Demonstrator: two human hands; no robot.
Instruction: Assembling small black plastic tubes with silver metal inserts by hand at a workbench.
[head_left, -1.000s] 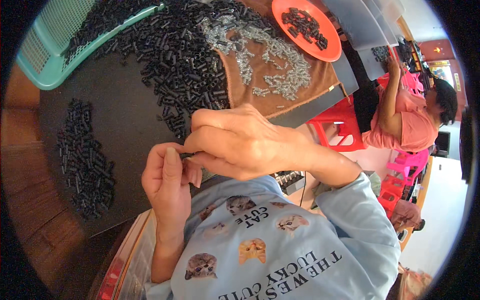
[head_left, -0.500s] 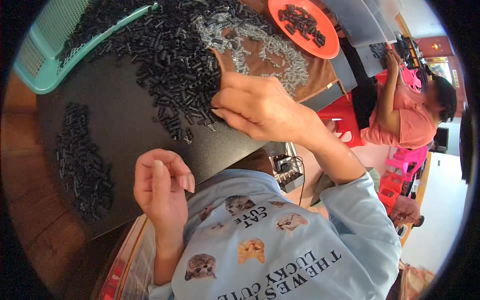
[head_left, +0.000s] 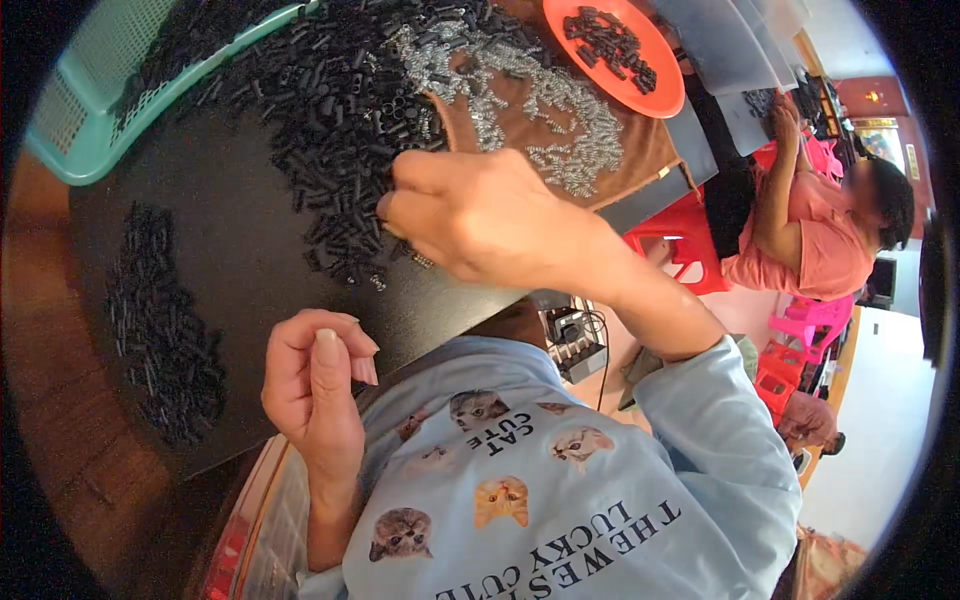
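Note:
My right hand (head_left: pixel 490 215) reaches over the near edge of a large heap of small black tubular parts (head_left: pixel 335 150). Its fingers are bent and pressed together among the parts; whatever lies between the fingertips is hidden. A few tiny metal springs peek out under it. Nearer to me, at the table edge, my left hand (head_left: pixel 315 385) is held up with curled fingers and the thumb laid against them. Anything inside it is out of sight. Small silver springs (head_left: pixel 575 150) lie scattered on a brown cloth (head_left: pixel 640 165) beyond my right hand.
A second pile of black parts (head_left: pixel 165 335) lies at the left of the dark table (head_left: pixel 240 260). A green perforated basket (head_left: pixel 90 165) is at the far left, an orange plate (head_left: pixel 655 95) with black parts at the far right. Another person (head_left: pixel 800 235) sits to the right.
My right hand has moved left and a little nearer over the edge of the black heap. My left hand has shifted slightly, its fingers drawn closer to the thumb.

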